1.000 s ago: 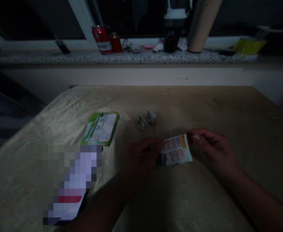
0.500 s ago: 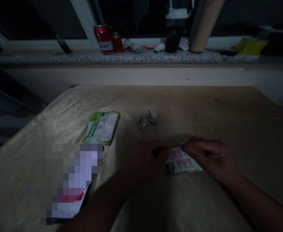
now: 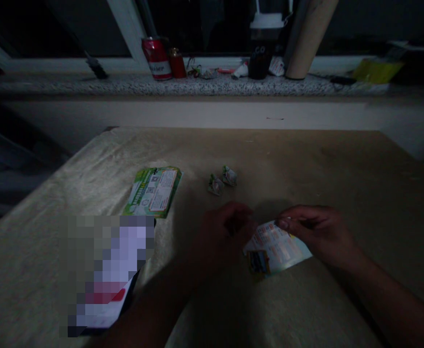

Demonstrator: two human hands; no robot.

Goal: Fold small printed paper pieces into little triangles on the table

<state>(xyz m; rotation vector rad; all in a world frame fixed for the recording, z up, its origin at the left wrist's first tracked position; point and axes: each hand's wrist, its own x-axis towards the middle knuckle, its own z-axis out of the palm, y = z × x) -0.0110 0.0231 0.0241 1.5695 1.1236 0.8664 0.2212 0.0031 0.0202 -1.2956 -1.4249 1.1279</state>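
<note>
A small printed paper leaflet (image 3: 275, 250) with orange and white panels lies tilted between my hands on the tan table (image 3: 306, 159). My right hand (image 3: 316, 234) pinches its upper edge with thumb and fingers. My left hand (image 3: 224, 237) is curled at the leaflet's left edge, its fingertips closed on or against the paper; the room is dim and the exact grip is hard to see.
A green flyer (image 3: 154, 191) lies flat at centre left. Two small folded paper pieces (image 3: 222, 180) sit beyond my hands. A blurred-out object (image 3: 106, 270) lies at the near left. The stone sill (image 3: 197, 86) holds a red can (image 3: 156, 58), a dark cup (image 3: 263, 46) and a cardboard tube (image 3: 304, 38).
The leaflet went from held upright facing me to pressed low, then tilted flatter and further right. Both hands shifted slightly toward me.
</note>
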